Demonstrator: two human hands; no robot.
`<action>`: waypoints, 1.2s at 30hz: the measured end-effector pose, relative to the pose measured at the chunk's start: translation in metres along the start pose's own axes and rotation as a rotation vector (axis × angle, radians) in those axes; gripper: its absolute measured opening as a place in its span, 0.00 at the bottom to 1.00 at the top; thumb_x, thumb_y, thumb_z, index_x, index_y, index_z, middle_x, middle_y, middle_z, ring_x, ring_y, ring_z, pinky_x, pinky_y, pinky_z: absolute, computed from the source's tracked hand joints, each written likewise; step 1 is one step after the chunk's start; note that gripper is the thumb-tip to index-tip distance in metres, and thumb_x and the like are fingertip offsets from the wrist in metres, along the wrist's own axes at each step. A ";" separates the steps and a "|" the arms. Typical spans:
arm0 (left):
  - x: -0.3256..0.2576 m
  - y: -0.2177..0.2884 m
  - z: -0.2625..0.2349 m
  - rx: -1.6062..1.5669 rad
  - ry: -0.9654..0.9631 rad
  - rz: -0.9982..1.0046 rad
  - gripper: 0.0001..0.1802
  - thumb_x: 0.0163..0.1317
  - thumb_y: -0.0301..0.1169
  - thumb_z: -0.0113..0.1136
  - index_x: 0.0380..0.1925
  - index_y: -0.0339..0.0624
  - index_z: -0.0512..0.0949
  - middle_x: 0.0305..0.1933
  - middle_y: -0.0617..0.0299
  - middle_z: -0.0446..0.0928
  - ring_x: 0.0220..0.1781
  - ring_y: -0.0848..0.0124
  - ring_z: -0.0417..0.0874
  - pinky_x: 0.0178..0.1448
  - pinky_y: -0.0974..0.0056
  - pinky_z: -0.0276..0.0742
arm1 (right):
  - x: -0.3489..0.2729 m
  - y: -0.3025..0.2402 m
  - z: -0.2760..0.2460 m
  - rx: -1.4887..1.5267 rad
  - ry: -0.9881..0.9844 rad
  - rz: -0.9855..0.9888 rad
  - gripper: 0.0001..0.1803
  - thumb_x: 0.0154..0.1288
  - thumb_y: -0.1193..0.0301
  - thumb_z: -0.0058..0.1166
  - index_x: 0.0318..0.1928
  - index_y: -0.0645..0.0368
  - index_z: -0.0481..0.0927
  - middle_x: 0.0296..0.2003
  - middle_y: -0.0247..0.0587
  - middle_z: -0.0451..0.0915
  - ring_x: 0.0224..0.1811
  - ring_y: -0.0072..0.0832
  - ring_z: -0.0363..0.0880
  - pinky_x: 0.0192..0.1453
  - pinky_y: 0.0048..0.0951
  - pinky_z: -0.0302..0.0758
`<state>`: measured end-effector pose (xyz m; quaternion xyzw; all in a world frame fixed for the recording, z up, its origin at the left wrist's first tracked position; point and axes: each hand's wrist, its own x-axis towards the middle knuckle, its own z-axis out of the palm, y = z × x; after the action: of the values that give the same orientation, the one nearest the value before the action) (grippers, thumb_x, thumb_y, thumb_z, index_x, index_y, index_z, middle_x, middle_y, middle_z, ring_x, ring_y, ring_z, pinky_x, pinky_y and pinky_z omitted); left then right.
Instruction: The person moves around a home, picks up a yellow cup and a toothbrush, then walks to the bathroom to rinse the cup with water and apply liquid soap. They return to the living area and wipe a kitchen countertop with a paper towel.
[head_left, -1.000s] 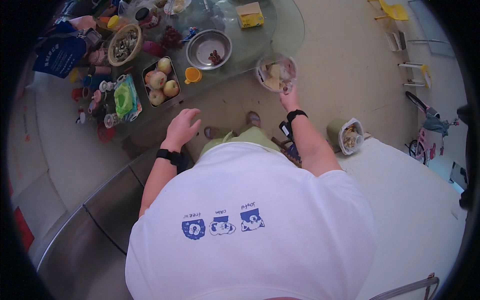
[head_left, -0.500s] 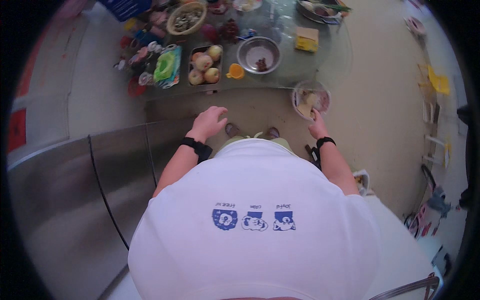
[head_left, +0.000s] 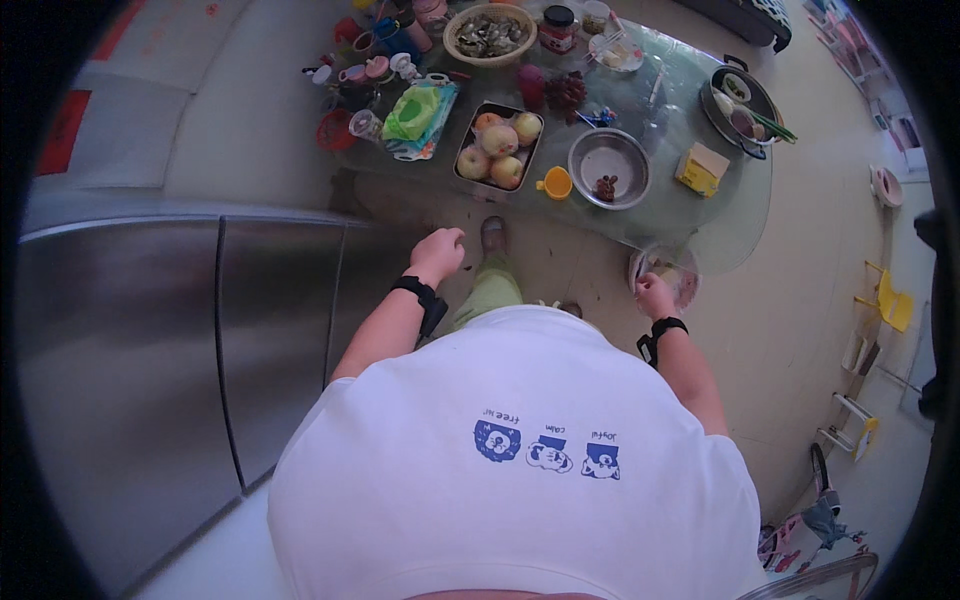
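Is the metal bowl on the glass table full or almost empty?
Almost empty: the metal bowl shows bare shiny bottom, with only a small dark clump near one side.

Looks like somebody's home, living or dining area. At 12 o'clock there's a low glass table totally loaded with everyday stuff: a tray of apples, a metal bowl, a basket of food, jars and little cups. Pale tiled floor all around, small yellow chair at 3 o'clock, and kids' toys lying around at 4 o'clock.
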<state>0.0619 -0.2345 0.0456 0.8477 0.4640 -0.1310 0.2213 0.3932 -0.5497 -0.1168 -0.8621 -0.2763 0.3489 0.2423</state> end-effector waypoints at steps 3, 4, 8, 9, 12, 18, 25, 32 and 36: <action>0.050 -0.029 -0.004 -0.036 -0.002 -0.066 0.17 0.61 0.35 0.48 0.46 0.49 0.81 0.49 0.52 0.79 0.52 0.53 0.79 0.55 0.53 0.76 | 0.028 -0.045 0.012 -0.024 -0.043 -0.025 0.12 0.60 0.69 0.52 0.42 0.61 0.80 0.33 0.46 0.83 0.36 0.35 0.83 0.42 0.33 0.77; 0.068 -0.040 -0.006 -0.045 -0.016 -0.087 0.17 0.61 0.35 0.48 0.46 0.49 0.81 0.50 0.52 0.79 0.52 0.53 0.79 0.55 0.53 0.76 | 0.036 -0.065 0.015 -0.016 -0.079 -0.020 0.12 0.60 0.68 0.53 0.42 0.60 0.80 0.35 0.48 0.83 0.39 0.39 0.82 0.45 0.35 0.77; 0.161 -0.077 -0.019 -0.083 -0.064 -0.131 0.17 0.61 0.35 0.48 0.47 0.49 0.80 0.51 0.53 0.79 0.53 0.53 0.79 0.55 0.52 0.76 | 0.090 -0.151 0.040 -0.006 -0.137 0.011 0.14 0.59 0.69 0.53 0.45 0.59 0.80 0.41 0.51 0.82 0.46 0.47 0.80 0.51 0.40 0.75; 0.187 -0.084 -0.021 -0.093 -0.098 -0.154 0.17 0.62 0.35 0.48 0.48 0.49 0.80 0.50 0.53 0.80 0.53 0.53 0.80 0.56 0.52 0.75 | 0.104 -0.171 0.048 -0.019 -0.138 0.041 0.14 0.59 0.69 0.52 0.45 0.59 0.80 0.41 0.51 0.82 0.47 0.47 0.80 0.52 0.40 0.75; 0.260 -0.105 -0.023 -0.083 -0.141 -0.111 0.17 0.63 0.35 0.48 0.49 0.49 0.79 0.50 0.52 0.80 0.52 0.53 0.80 0.56 0.52 0.75 | 0.157 -0.223 0.083 -0.008 -0.111 0.044 0.17 0.59 0.70 0.51 0.50 0.59 0.77 0.43 0.53 0.82 0.50 0.47 0.79 0.54 0.41 0.75; 0.356 -0.115 0.005 -0.048 -0.146 -0.035 0.18 0.64 0.35 0.48 0.50 0.46 0.79 0.49 0.48 0.80 0.52 0.51 0.79 0.55 0.52 0.75 | 0.255 -0.275 0.146 0.139 0.011 0.202 0.26 0.59 0.71 0.49 0.59 0.69 0.69 0.51 0.63 0.76 0.55 0.53 0.75 0.60 0.42 0.71; 0.391 -0.118 0.044 -0.206 -0.227 0.006 0.17 0.62 0.34 0.53 0.48 0.40 0.78 0.47 0.46 0.80 0.50 0.50 0.79 0.53 0.52 0.75 | 0.301 -0.264 0.194 0.098 -0.056 0.410 0.27 0.56 0.73 0.50 0.57 0.71 0.69 0.50 0.65 0.77 0.55 0.53 0.75 0.59 0.41 0.71; 0.391 -0.140 0.049 -0.202 -0.242 0.012 0.12 0.58 0.33 0.59 0.36 0.36 0.77 0.36 0.50 0.79 0.41 0.51 0.79 0.45 0.51 0.75 | 0.303 -0.285 0.199 0.258 -0.101 0.430 0.24 0.52 0.76 0.54 0.52 0.72 0.72 0.47 0.61 0.79 0.53 0.49 0.78 0.56 0.37 0.73; 0.386 -0.158 0.040 -0.155 -0.258 -0.030 0.12 0.56 0.33 0.60 0.36 0.36 0.76 0.34 0.50 0.78 0.39 0.51 0.78 0.43 0.51 0.74 | 0.306 -0.312 0.204 0.196 -0.113 0.366 0.22 0.52 0.73 0.54 0.48 0.72 0.73 0.49 0.67 0.76 0.54 0.57 0.74 0.57 0.43 0.72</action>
<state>0.1341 0.1014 -0.1939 0.7972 0.4529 -0.2059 0.3419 0.3327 -0.0787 -0.1998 -0.8493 -0.0932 0.4600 0.2416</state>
